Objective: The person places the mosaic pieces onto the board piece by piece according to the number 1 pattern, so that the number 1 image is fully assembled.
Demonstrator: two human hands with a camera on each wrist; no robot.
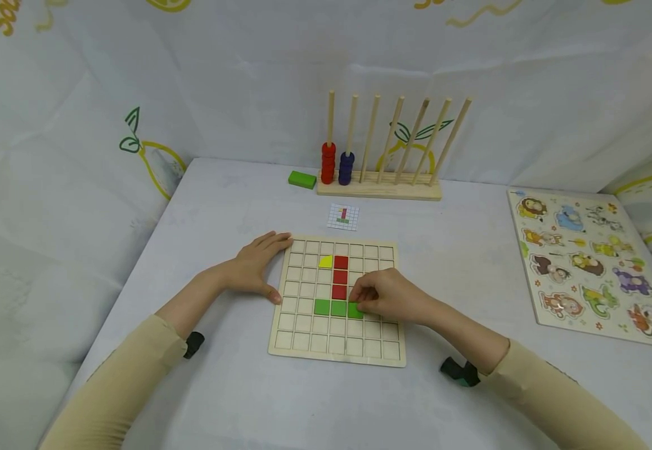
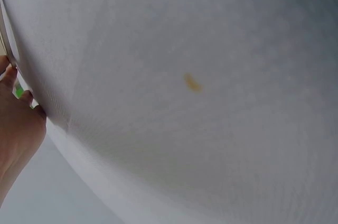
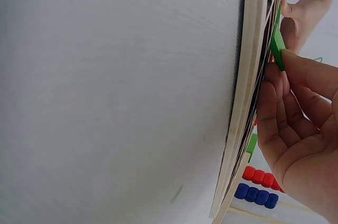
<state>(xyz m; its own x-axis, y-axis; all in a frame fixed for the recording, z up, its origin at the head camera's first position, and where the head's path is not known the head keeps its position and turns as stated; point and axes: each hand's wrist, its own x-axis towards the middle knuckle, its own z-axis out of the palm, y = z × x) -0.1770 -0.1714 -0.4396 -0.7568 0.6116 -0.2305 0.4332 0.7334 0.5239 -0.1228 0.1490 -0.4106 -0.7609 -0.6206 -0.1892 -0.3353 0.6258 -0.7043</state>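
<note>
A wooden grid board (image 1: 301,341) lies flat on the table. My left hand (image 1: 252,265) rests at its left edge, thumb and fingers spread, touching the rim; the left wrist view catches part of a hand (image 2: 18,123) at its left border. My right hand (image 1: 390,294) pinches a green square tile (image 3: 278,44) between thumb and finger, tilted in the right wrist view, at the right end of a green row. To its left sit two green tiles (image 1: 322,307). Above them stands a column of three red tiles (image 1: 339,277), with a yellow tile (image 1: 325,262) beside the top one.
A small pattern card (image 1: 332,215) lies behind the board. Farther back stand a wooden peg rack (image 1: 379,190) with red beads (image 1: 328,164) and dark blue beads (image 1: 346,169), and a green block (image 1: 302,180). An animal puzzle board (image 1: 570,250) lies at the right.
</note>
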